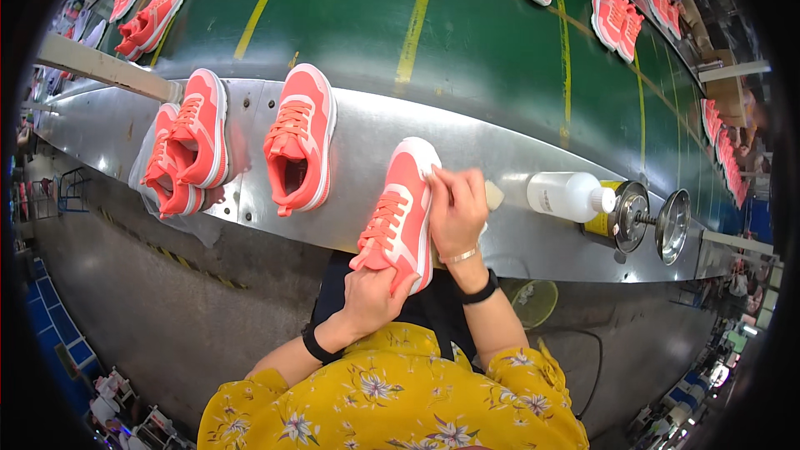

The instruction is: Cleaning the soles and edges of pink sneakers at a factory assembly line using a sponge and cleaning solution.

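Observation:
A coral sneaker (pixel 387 221) with white sole and toe lies in front of me, toe pointing away, over the metal ledge's near edge. My left hand (pixel 372 298) is closed around its heel collar. My right hand (pixel 458 212) is closed in a pinch, fingertips against the shoe's right side near the toe; whatever they hold is too small or hidden to make out. A cream-coloured block (pixel 493 196) shows just right of that hand, partly covered by it. Left of this shoe stands another coral sneaker (pixel 300 137), and farther left a pair of sneakers (pixel 198 129), overlapping on clear plastic.
On the metal ledge (pixel 375 121) at right lie a white plastic bottle (pixel 562 195) and a metal can with a round lid-like disc (pixel 672 227). Beyond runs a green conveyor belt (pixel 350 17) with yellow lines, carrying several coral sneakers (pixel 618 23). A basket (pixel 533 303) stands below.

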A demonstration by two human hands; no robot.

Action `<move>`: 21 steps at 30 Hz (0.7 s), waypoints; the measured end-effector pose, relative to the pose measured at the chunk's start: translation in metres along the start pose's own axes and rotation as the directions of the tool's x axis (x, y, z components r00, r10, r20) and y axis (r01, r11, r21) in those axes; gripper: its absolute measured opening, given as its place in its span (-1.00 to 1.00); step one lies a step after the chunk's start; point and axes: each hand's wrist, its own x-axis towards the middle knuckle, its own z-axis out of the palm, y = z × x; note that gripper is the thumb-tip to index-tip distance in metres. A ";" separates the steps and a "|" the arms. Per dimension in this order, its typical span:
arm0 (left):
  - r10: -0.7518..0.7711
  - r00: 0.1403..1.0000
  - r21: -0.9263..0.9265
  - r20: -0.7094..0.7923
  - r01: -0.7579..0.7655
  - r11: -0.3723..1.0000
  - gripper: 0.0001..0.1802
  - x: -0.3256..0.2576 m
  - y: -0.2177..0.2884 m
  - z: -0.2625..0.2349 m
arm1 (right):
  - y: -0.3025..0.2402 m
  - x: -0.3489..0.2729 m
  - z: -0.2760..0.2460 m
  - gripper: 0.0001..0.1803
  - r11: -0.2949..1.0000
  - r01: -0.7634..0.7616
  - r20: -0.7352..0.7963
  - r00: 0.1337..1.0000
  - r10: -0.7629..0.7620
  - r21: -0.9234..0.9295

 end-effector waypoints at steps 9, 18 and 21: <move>0.032 0.999 0.038 -0.011 -0.032 0.999 -0.68 0.007 0.011 0.004 | 0.013 0.052 0.021 -0.92 0.998 -0.050 0.051 0.998 0.048 0.045; 0.014 1.000 -0.024 -0.013 -0.014 1.000 -0.72 0.003 0.004 0.003 | -0.002 -0.014 -0.014 -0.90 0.999 -0.042 0.010 0.999 0.042 0.024; 0.026 0.999 -0.025 -0.028 -0.027 0.999 -0.73 0.007 0.006 0.002 | -0.005 -0.026 -0.016 -0.87 0.996 -0.075 0.005 0.997 0.075 0.053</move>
